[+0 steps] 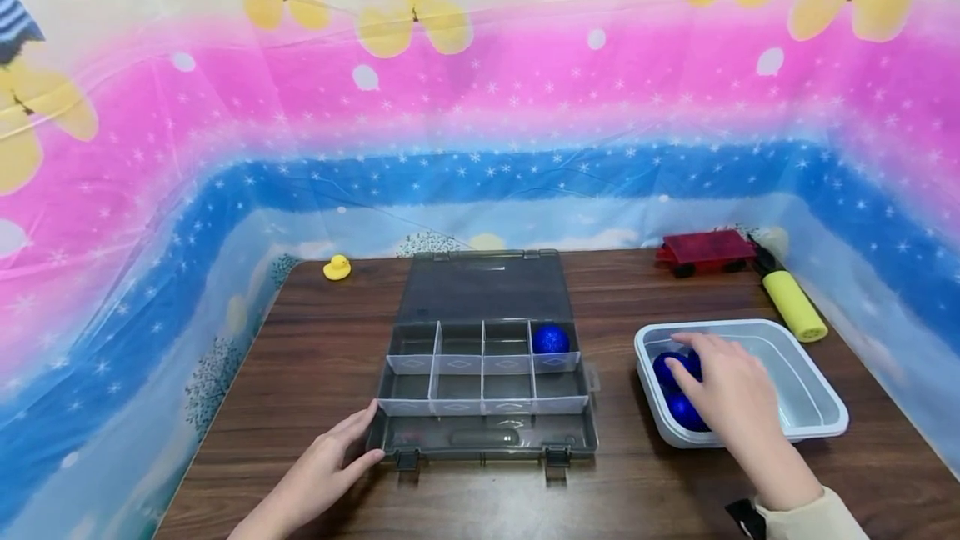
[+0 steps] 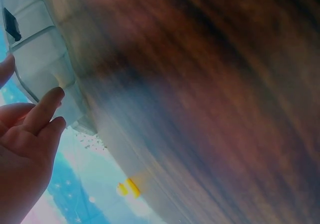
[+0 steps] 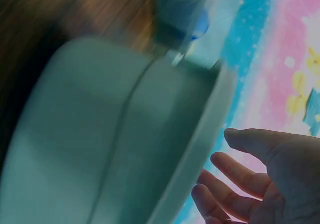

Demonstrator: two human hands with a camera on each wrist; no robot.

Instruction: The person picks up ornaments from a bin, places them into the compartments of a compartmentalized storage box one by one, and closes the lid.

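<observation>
A clear grey organizer box (image 1: pixel 483 436) lies on the table with its lid raised behind it. One glittery blue ball (image 1: pixel 551 339) sits in its back right compartment. At the box's front left corner, my left hand (image 1: pixel 318 467) touches the side with fingers extended. My right hand (image 1: pixel 731 390) hovers over the left part of a white plastic basin (image 1: pixel 813 373), thumb and fingers spread apart. Several blue balls (image 1: pixel 684 413) lie under it, partly hidden by the hand. In the right wrist view the fingers (image 3: pixel 240 171) look loosely bent, with nothing seen between them.
A yellow rubber duck (image 1: pixel 337 267) stands at the back left. At the back right are a red toy cart (image 1: pixel 707 250) and a yellow-green cylinder (image 1: pixel 795 305) with a black end. A patterned cloth (image 1: pixel 480 107) hangs behind the table.
</observation>
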